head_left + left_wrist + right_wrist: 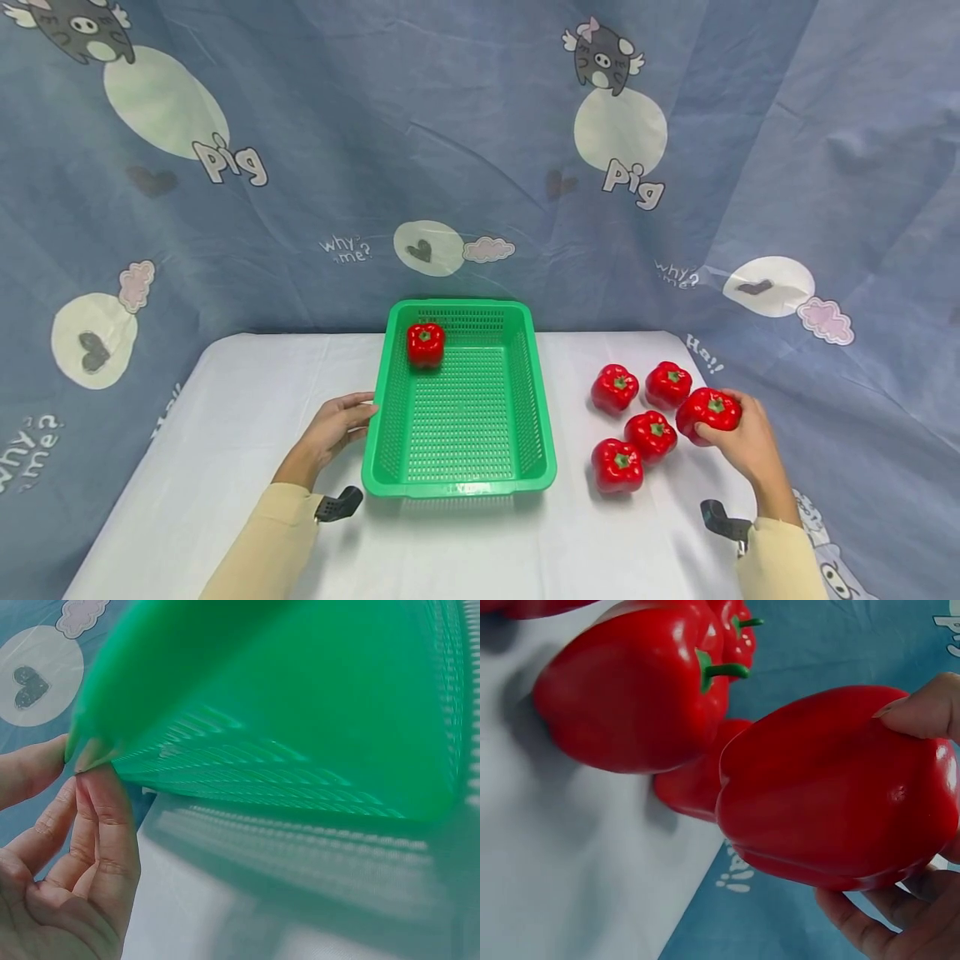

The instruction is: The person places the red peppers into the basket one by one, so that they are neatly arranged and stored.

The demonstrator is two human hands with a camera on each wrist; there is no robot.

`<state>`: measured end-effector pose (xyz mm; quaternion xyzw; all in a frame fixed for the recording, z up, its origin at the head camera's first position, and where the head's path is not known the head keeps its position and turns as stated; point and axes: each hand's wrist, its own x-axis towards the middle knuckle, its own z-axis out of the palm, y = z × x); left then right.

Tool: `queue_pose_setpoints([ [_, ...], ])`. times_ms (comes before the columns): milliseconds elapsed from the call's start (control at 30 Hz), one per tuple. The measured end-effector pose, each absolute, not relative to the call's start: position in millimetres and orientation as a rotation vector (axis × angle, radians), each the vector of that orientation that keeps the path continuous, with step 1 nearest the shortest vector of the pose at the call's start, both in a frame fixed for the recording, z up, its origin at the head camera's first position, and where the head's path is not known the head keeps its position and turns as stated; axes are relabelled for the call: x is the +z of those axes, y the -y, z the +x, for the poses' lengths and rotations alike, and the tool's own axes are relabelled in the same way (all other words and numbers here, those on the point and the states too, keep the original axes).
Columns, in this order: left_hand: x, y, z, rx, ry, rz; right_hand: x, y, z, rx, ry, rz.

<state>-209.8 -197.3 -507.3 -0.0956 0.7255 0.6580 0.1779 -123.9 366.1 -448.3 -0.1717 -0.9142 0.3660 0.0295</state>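
Note:
My right hand point(742, 437) grips a red bell pepper point(708, 414) at the table's right side, thumb on one side and fingers on the other. In the right wrist view the held bell pepper point(832, 787) overlaps the others behind it. Several more red peppers point(617, 466) with green stems sit just left of this hand. My left hand point(337, 429) pinches the left rim of a green plastic basket point(459, 490) between thumb and fingers, as the left wrist view shows at the rim point(94, 727). One red pepper point(425, 346) stands in the basket's far left corner.
The white table point(247, 400) ends at the back against a blue cloth point(480, 150) printed with pigs and lettering. Cloth also hangs along both sides. Each wrist wears a dark strap-mounted device point(723, 518).

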Motion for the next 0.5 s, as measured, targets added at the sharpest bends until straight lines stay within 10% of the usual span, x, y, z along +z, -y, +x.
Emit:
queue_pose_setpoints([
  [500, -506, 198, -210, 1.86, -2.046, -0.268, -434, -356, -143, 1.093, 2.872, -0.386],
])
